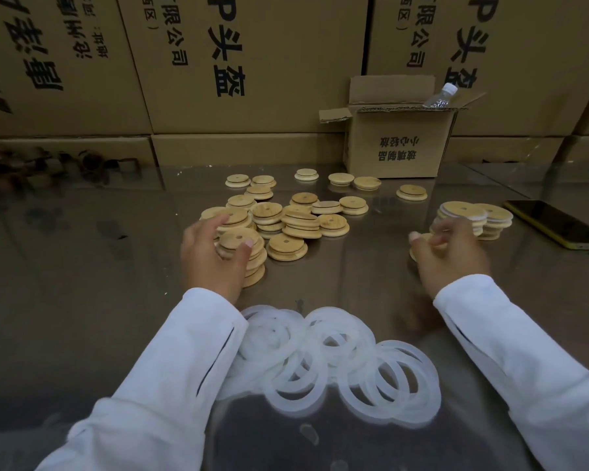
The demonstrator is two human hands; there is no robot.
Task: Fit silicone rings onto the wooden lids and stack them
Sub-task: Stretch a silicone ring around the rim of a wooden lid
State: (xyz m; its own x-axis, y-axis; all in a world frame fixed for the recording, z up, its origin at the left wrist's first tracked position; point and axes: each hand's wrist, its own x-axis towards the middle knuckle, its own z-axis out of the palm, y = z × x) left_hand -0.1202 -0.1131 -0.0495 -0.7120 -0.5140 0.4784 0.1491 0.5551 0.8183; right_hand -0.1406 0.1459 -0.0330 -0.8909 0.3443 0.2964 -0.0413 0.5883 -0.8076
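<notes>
White sleeves, cut off at the bottom edge. Between them lies a loose heap of silicone rings: translucent white, flat, overlapping, on a glossy, reflective tabletop.

Left hand: thumb and fingers curl round the top wooden lid of a leaning stack at the near edge of the lid pile. The palm hides the stack's left side.

Right hand: motion-blurred, fingers curled on a pale second lid, mostly hidden, just beside the ringed stack.

Small carton, print upside down: 玻璃制品, 小心轻放. Large cartons: 头盔, 限公司.
</notes>
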